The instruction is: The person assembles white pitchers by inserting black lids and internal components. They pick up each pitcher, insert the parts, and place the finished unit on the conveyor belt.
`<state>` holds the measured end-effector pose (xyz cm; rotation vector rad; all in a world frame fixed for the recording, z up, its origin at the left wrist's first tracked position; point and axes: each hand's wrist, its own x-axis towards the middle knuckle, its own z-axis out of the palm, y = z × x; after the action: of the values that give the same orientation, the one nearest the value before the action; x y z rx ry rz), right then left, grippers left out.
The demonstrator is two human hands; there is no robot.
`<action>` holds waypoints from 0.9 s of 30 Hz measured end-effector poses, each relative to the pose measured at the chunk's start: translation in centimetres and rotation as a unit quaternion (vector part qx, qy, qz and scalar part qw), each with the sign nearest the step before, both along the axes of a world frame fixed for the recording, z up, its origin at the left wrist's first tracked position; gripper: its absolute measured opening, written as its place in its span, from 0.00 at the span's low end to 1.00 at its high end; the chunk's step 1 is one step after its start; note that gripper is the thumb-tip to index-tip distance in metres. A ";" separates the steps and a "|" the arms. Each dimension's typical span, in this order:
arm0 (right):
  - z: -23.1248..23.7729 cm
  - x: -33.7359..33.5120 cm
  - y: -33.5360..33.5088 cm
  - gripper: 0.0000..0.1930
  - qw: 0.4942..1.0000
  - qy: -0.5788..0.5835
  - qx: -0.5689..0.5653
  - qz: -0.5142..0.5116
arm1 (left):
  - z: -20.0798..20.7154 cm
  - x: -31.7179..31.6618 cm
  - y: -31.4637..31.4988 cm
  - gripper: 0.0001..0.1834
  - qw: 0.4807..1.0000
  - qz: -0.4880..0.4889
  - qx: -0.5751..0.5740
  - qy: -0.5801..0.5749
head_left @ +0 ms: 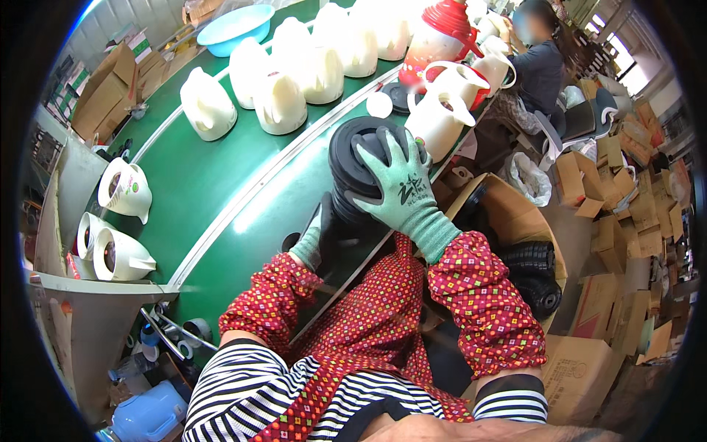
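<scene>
A stack of round black plastic parts (345,156) stands at the near edge of the green work surface, close in front of me. My right hand (398,177), in a green glove with dark fingers, spreads over the top part and grips its rim. Low on the stack's left side, my left hand (315,234) holds it; its fingers are partly hidden. Just beyond the right hand stands a white jug body (436,125) with a handle. A small white disc (379,104) and a black round part (401,97) lie past the stack.
Several white jug bodies (280,103) stand across the green conveyor (243,166), near a blue basin (236,28). Stacked red parts (445,16) rise at the far end. An open carton (541,214) of black parts is at my right. A co-worker (541,66) sits beyond.
</scene>
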<state>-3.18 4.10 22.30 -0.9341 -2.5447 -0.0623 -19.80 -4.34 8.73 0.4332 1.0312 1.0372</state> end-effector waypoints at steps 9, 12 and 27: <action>0.1 0.5 -1.5 0.52 0.996 -0.081 -0.030 0.024 | 4.1 -3.0 -9.2 0.38 0.989 -0.026 -0.019 0.144; 1.1 1.3 -1.9 0.53 0.998 -0.059 -0.018 0.032 | 6.0 -5.5 -10.7 0.36 0.978 0.008 0.081 0.192; 3.8 7.1 -8.7 0.41 0.998 0.036 -0.051 0.011 | 5.9 -33.5 -9.1 0.56 0.526 0.289 -0.029 0.799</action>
<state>3.96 -4.60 26.07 -0.9277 -2.5114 0.1060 -53.25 -13.46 14.62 1.1005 3.0531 0.9758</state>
